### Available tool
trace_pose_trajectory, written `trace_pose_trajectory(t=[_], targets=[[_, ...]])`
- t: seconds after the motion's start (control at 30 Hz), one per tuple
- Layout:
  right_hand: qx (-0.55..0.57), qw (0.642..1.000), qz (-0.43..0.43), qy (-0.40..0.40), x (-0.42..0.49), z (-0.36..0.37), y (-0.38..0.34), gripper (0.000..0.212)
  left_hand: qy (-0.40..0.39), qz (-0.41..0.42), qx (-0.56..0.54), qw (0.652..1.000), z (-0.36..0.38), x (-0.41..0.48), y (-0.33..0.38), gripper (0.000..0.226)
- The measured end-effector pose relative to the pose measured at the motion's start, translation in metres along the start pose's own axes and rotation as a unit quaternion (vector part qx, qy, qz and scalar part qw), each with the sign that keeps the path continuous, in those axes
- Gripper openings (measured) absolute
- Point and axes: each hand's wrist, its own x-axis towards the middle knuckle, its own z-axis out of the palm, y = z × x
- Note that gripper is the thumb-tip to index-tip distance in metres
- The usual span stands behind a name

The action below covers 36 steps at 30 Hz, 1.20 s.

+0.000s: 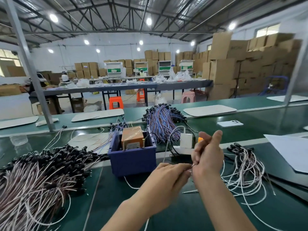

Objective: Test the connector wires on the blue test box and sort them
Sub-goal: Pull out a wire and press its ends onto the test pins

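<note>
Connector wire (166, 147), pinched between the curled fingers of left hand (170, 178) and right hand (209, 158) at lower centre-right, probably needs steady, separated tips before meeting the blue test box (132, 161).

1. The left hand (168, 179) is bare, and the left forearm (133, 209) is uncovered down to the near edge.
2. The right hand (209, 155) is bare, and the right forearm (221, 202) is uncovered too.
3. Fingernails are too blurred to describe.
</note>
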Motion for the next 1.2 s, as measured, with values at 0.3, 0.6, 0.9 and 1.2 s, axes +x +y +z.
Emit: trace_pose_trajectory(t=[0.3, 0.6, 0.9, 1.2], targets=[[0.053, 0.994, -0.021, 0.096, 0.05, -0.079, -0.066, 0.048, -0.067, 0.002, -0.027, 0.997, 0.037, 0.026, 0.008, 0.031], [0.1, 0.99, -0.004, 0.101, 0.092, -0.136, -0.089, 0.063, 0.035, -0.055, -0.116, 0.991, 0.09, 0.074, 0.029, 0.028], [-0.018, 0.995, -0.023, 0.092, 0.094, -0.157, -0.086, 0.065, 0.081, -0.132, -0.115, 0.981, 0.145, 0.154, 0.057, 0.042], [-0.098, 0.982, -0.105, 0.121, 0.086, -0.178, -0.08, 0.029, -0.058, -0.185, 0.059, 0.979, 0.189, 0.185, 0.067, 0.038]])
